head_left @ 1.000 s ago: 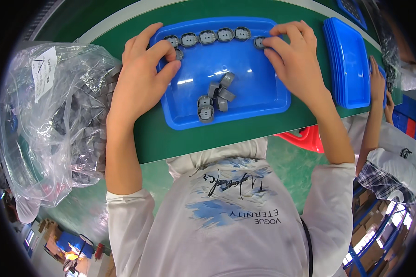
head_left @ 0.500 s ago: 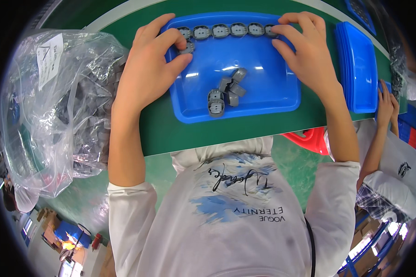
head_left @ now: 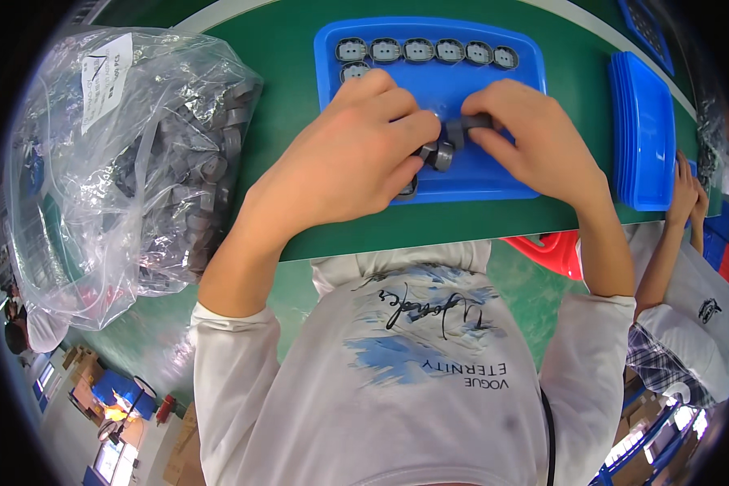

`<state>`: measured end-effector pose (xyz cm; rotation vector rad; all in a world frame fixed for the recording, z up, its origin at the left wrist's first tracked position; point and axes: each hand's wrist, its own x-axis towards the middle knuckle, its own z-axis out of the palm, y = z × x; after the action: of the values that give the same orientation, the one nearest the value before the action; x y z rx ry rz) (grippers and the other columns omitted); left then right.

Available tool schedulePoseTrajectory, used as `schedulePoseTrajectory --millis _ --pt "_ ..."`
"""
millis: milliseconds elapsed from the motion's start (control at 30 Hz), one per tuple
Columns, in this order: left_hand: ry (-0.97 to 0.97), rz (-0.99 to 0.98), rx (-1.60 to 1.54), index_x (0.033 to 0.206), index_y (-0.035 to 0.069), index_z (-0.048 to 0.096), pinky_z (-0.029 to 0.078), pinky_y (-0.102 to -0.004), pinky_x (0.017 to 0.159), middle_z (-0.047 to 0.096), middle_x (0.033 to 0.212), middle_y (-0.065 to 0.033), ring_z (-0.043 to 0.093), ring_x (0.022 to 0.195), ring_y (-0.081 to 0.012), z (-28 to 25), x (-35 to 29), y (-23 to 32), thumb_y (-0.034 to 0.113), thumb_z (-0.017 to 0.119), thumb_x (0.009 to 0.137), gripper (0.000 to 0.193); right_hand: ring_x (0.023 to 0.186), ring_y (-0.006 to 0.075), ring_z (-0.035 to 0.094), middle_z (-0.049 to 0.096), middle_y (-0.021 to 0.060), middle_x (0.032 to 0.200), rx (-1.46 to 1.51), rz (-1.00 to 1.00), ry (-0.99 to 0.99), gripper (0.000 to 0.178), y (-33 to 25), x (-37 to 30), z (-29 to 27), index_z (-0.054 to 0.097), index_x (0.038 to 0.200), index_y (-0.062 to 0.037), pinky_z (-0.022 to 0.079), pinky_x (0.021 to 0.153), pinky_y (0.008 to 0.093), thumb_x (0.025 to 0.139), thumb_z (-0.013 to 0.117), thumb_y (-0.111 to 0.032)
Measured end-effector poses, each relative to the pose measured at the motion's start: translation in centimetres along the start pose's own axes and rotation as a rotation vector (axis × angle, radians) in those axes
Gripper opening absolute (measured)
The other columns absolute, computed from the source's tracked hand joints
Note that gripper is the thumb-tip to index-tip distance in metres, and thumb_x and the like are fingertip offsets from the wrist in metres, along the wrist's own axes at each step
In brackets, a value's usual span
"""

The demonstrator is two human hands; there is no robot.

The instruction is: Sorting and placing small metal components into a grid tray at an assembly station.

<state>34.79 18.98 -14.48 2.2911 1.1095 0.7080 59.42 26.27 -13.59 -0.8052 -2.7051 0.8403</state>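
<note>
A blue tray [head_left: 494, 185] on the green table holds small grey oval plastic parts. Several lie face up in a row [head_left: 418, 50] along its far side, with one more part [head_left: 355, 71] below the row's left end. My right hand [head_left: 539, 142] pinches a dark grey plastic part [head_left: 479, 121] between thumb and index finger. Over the tray's left half, my left hand [head_left: 348, 154] curls with index finger and thumb closed around a grey plastic part [head_left: 427, 151]. Loose parts [head_left: 443, 155] sit between my hands; another part [head_left: 409, 189] shows under my left thumb.
A large clear plastic bag [head_left: 162, 170] full of grey parts stands at the left. Stacked blue trays [head_left: 646, 130] are at the right, near a co-worker's hands [head_left: 687, 194]. A red plastic object [head_left: 552, 253] shows below the table's edge.
Both hands have come from the tray's far corners down to the loose parts. The right hand has picked up a part. In the picture, the tray now sits farther right and slightly higher.
</note>
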Motion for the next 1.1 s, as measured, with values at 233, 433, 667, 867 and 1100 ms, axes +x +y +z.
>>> schedulePoseTrajectory --millis 233,433,667,867,1100 --pt "0.017 -0.012 0.065 0.105 0.006 0.066 0.047 -0.0406 0.088 0.062 0.095 -0.008 0.055 0.095 -0.031 0.8 0.2 -0.1 0.002 0.074 0.075 0.032 0.099 0.0318 0.059 0.058 0.0121 0.111 -0.063 -0.043 0.09 0.021 0.0 -0.1 0.6 0.053 0.09 -0.0022 0.051 0.083 0.0382 0.077 0.069 0.003" --pt "0.104 -0.041 0.098 0.107 0.006 0.065 0.048 -0.04 0.089 0.063 0.098 -0.0087 0.056 0.1 -0.0308 0.8 0.5 -0.2 0.002 0.075 0.074 0.035 0.097 0.0303 0.058 0.058 0.011 0.106 -0.114 -0.076 0.036 0.022 0.3 -1.6 -0.2 0.053 0.089 -0.0018 0.05 0.082 0.0374 0.074 0.07 0.003" --pt "0.107 -0.044 0.099 0.107 0.006 0.067 0.048 -0.0414 0.092 0.063 0.101 -0.0092 0.056 0.104 -0.0312 1.1 0.0 -0.2 0.005 0.078 0.073 0.036 0.085 0.0293 0.059 0.056 0.0099 0.086 -0.105 -0.019 0.076 0.016 -0.7 -1.7 1.0 0.059 0.09 -0.0033 0.05 0.074 0.0389 0.078 0.07 -0.004" --pt "0.182 -0.099 0.333 0.105 0.007 0.071 0.047 -0.0409 0.094 0.063 0.105 -0.0099 0.054 0.109 -0.031 0.3 0.3 0.3 0.005 0.078 0.074 0.032 0.081 0.0285 0.062 0.06 0.009 0.087 -0.354 -0.01 0.083 0.021 0.2 -1.8 0.7 0.066 0.101 -0.0083 0.05 0.068 0.0411 0.081 0.072 -0.011" --pt "0.155 -0.057 0.261 0.097 0.006 0.073 0.048 -0.0407 0.09 0.062 0.096 -0.008 0.055 0.1 -0.03 0.4 1.4 0.4 0.006 0.078 0.076 0.022 0.068 0.0268 0.063 0.061 0.0091 0.08 -0.206 -0.031 0.238 0.018 -0.1 -1.4 0.6 0.068 0.1 -0.0088 0.05 0.061 0.0389 0.085 0.074 -0.014"
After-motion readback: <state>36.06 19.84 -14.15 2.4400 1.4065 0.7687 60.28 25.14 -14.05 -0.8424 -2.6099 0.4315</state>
